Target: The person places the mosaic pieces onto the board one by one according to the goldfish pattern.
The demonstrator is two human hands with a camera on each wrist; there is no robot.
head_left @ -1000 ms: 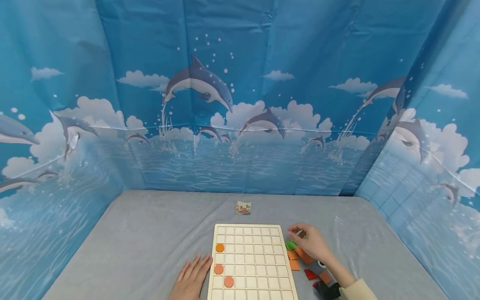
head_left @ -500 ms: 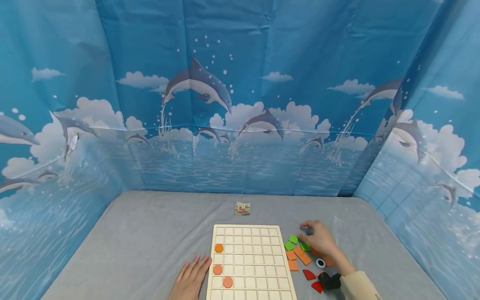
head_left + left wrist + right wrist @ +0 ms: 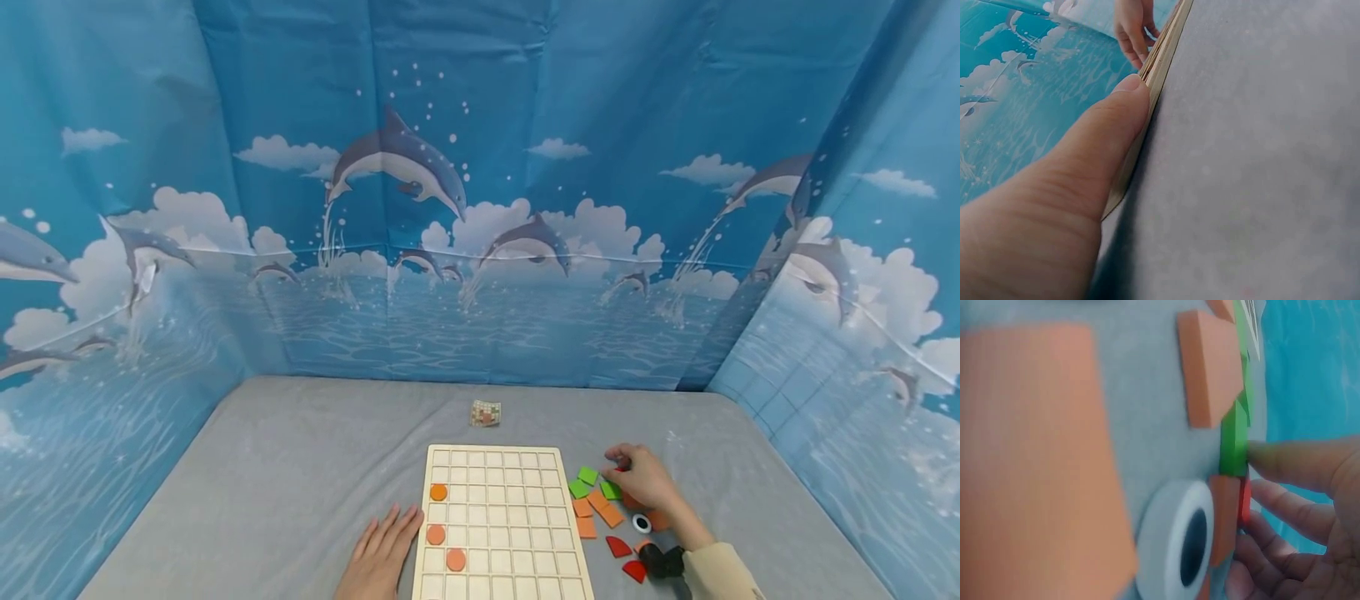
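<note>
Right hand (image 3: 643, 479): shifts away from the board (image 3: 522, 518), baring green tiles (image 3: 588, 476); fingers bend beside a red piece (image 3: 1245, 501), grip unclear.
Left hand (image 3: 381, 550): fingers extended, touching the board's edge.
Board: rests on the counter (image 3: 300, 467), its three orange discs (image 3: 438, 492) unchanged.

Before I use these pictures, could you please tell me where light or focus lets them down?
Head: board clear, curtain darker along its right fold. Left wrist: dark shadow along the board's edge, cloth soft-focused. Right wrist: near orange piece blurred, eye disc slightly soft.
</note>
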